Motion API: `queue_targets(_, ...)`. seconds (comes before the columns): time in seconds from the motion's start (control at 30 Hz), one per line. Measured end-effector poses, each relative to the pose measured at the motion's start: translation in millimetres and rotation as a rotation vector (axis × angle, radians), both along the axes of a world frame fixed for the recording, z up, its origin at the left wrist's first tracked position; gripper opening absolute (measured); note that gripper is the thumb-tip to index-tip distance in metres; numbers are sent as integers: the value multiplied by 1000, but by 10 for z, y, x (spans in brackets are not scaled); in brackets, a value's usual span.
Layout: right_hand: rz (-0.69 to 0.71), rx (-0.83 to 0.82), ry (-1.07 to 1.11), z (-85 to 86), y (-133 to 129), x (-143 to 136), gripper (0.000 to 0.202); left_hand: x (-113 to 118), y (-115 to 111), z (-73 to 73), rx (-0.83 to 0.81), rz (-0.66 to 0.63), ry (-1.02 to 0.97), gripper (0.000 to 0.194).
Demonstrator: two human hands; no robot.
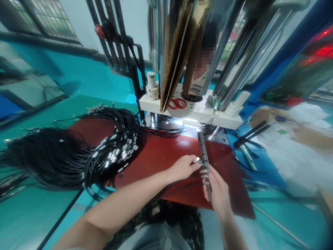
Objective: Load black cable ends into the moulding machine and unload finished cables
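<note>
My right hand is wrapped around the lower part of a long, narrow metal bar, which points away from me toward the press. Several small silvery connectors sit in a row along the bar's left side. Closed in a pinch beside the bar, my left hand grips a small metal cable connector. Thin black cables run below my left hand; where they end is hard to make out.
A large bundle of black cables with silver ends lies left on the red-brown board. Ahead stands a press with a white plate, carrying red-handled scissors and cardboard. Tools and plastic bags lie right.
</note>
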State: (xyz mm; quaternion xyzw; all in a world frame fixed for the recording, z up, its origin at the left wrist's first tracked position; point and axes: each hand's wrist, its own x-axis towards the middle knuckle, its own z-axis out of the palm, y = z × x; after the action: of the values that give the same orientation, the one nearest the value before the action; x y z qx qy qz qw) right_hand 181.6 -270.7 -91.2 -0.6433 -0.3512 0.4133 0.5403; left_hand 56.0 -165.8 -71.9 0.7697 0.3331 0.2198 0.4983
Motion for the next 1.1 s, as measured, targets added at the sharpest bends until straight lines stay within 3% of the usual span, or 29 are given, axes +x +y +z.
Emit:
queue_targets(0.1, 1, 10, -16, -12, 3, -2, 54, -34, -20, -1, 37, 19, -36, 18)
queue_targets(0.27, -18, 6, -21, -42, -3, -11, 52, -55, -101, 9, 105, 157, -24, 11)
queue_targets(0.4, -20, 8, -6, -63, -12, -11, 52, -26, -103, 12, 108, 141, -2, 10)
queue_targets(0.6, 4, 5, -3, -57, -15, 0, 52, 54, -13, -7, -334, 74, -147, 21)
queue_targets(0.7, 8, -2, 0, -47, -10, -4, 52, 71, -8, -3, -451, 105, -167, 20)
queue_targets(1.1, 104, -10, -192, -88, 10, -7, 52, 72, -15, -57, -312, 100, -225, 15)
